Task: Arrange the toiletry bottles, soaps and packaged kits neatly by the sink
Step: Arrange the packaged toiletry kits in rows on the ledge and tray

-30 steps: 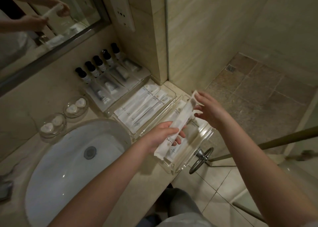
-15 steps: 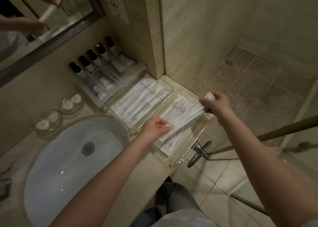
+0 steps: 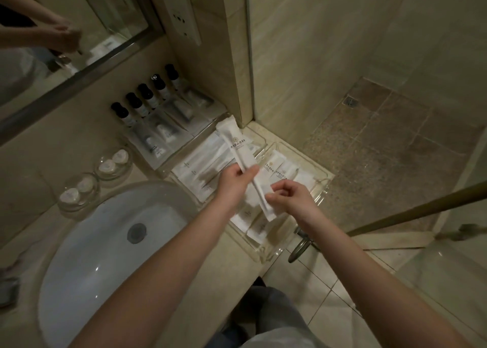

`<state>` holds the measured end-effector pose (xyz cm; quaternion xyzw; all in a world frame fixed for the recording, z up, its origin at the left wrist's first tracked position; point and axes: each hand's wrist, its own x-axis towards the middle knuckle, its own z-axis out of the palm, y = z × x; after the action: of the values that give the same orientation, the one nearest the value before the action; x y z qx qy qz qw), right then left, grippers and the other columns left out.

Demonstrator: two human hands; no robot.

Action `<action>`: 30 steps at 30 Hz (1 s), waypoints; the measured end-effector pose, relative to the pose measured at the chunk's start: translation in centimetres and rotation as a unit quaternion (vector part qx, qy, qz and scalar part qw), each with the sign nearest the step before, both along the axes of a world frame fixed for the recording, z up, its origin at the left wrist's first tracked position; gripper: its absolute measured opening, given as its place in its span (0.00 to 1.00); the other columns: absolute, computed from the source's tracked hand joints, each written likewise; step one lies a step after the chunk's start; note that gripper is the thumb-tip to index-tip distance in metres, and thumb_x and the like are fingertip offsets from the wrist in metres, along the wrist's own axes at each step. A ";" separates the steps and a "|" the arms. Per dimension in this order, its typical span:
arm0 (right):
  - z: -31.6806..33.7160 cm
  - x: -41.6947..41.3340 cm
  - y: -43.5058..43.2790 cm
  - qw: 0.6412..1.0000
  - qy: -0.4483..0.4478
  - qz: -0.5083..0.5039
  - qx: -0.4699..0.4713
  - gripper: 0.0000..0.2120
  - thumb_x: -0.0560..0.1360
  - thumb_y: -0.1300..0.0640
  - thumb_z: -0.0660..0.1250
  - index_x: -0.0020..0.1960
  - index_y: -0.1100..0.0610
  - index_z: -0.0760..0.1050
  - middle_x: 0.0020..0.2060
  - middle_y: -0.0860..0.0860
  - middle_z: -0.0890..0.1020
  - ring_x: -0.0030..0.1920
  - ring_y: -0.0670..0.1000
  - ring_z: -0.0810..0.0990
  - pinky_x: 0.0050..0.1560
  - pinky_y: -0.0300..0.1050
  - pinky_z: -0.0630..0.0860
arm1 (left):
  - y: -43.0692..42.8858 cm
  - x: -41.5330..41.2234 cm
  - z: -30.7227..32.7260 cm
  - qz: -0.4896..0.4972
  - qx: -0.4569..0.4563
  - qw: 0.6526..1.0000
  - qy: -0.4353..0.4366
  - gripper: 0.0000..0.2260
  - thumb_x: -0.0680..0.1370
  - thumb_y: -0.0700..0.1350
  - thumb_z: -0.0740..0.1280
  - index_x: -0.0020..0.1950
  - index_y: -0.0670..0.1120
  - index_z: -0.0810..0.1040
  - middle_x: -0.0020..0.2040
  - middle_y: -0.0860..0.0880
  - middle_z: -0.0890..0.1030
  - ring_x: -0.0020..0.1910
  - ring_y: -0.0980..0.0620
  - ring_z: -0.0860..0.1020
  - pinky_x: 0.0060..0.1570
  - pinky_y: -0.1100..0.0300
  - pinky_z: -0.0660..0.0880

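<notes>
A steel-framed wall mirror [image 3: 79, 57] hangs over the beige stone counter [image 3: 232, 268], whose left part holds a white oval sink basin [image 3: 105, 242]. Behind it, two clear glass dishes [image 3: 129, 167] hold round wrapped soaps [image 3: 106, 166]. Five small dark-capped bottles [image 3: 145, 97] line the counter's back edge. At its right end, above two clear acrylic trays [image 3: 320, 179] of white sachets, the left hand [image 3: 233, 181] pinches the middle of a tilted long white packaged kit [image 3: 233, 142] and the right hand [image 3: 292, 198] pinches its lower end. Brown shower-floor tiles [image 3: 382, 142] lie rightward.
</notes>
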<state>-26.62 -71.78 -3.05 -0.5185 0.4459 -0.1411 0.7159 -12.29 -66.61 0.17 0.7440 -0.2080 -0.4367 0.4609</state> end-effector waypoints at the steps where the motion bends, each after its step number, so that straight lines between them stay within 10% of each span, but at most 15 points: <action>1: 0.2 -0.1 -0.1 1.000 0.010 0.024 -0.015 0.06 0.70 0.66 0.71 0.41 0.57 0.77 0.30 0.47 0.82 0.31 0.45 0.80 0.33 0.38 0.77 | 0.2 -0.2 -0.2 0.001 0.003 1.000 -0.003 0.09 0.77 0.47 0.65 0.51 0.42 0.78 0.41 0.50 0.80 0.40 0.51 0.79 0.35 0.63 0.73; 8: 3.8 -0.9 -5.8 0.995 -0.026 -0.011 -0.098 0.15 0.74 0.59 0.67 0.59 0.50 0.71 0.45 0.51 0.79 0.41 0.49 0.81 0.40 0.42 0.79 | 0.8 -0.6 0.3 -0.244 0.069 0.965 -0.067 0.08 0.77 0.44 0.65 0.52 0.42 0.79 0.47 0.46 0.83 0.45 0.49 0.81 0.43 0.59 0.77; 15: 4.0 -1.4 -8.0 0.988 0.033 -0.011 -0.151 0.05 0.73 0.66 0.68 0.48 0.61 0.75 0.36 0.52 0.79 0.32 0.45 0.79 0.29 0.35 0.77 | -0.3 -4.1 -1.2 -0.291 0.063 0.953 -0.058 0.09 0.79 0.45 0.62 0.54 0.43 0.77 0.54 0.44 0.81 0.52 0.46 0.80 0.48 0.56 0.77; 19: 2.0 -3.4 -9.7 0.976 0.097 -0.105 -0.166 0.08 0.74 0.65 0.68 0.52 0.62 0.74 0.36 0.52 0.78 0.35 0.50 0.78 0.28 0.34 0.77 | 0.6 -3.3 -4.3 -0.402 0.090 0.853 -0.320 0.20 0.79 0.48 0.59 0.72 0.49 0.64 0.74 0.47 0.64 0.73 0.47 0.61 0.71 0.48 0.62; 23: 0.1 -4.0 -9.9 0.965 0.153 -0.106 -0.182 0.08 0.73 0.64 0.68 0.52 0.60 0.74 0.38 0.54 0.78 0.34 0.52 0.78 0.34 0.47 0.78 | 2.0 -3.3 -6.9 -0.527 0.135 0.742 -0.392 0.25 0.80 0.52 0.55 0.76 0.52 0.52 0.78 0.50 0.43 0.77 0.48 0.40 0.74 0.43 0.44; 30: -1.3 -3.3 -10.0 0.934 0.269 -0.005 -0.235 0.07 0.72 0.60 0.69 0.48 0.56 0.74 0.44 0.58 0.81 0.43 0.60 0.82 0.46 0.57 0.80 | 3.3 -2.7 -8.2 -0.518 0.132 0.734 -0.419 0.25 0.81 0.51 0.52 0.76 0.54 0.46 0.78 0.52 0.42 0.77 0.50 0.39 0.75 0.44 0.44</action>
<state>-29.96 -81.78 -4.36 -0.6878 0.5790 -0.1006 0.4261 -14.95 -63.28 -8.01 0.6819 -0.6739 -0.2747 -0.0734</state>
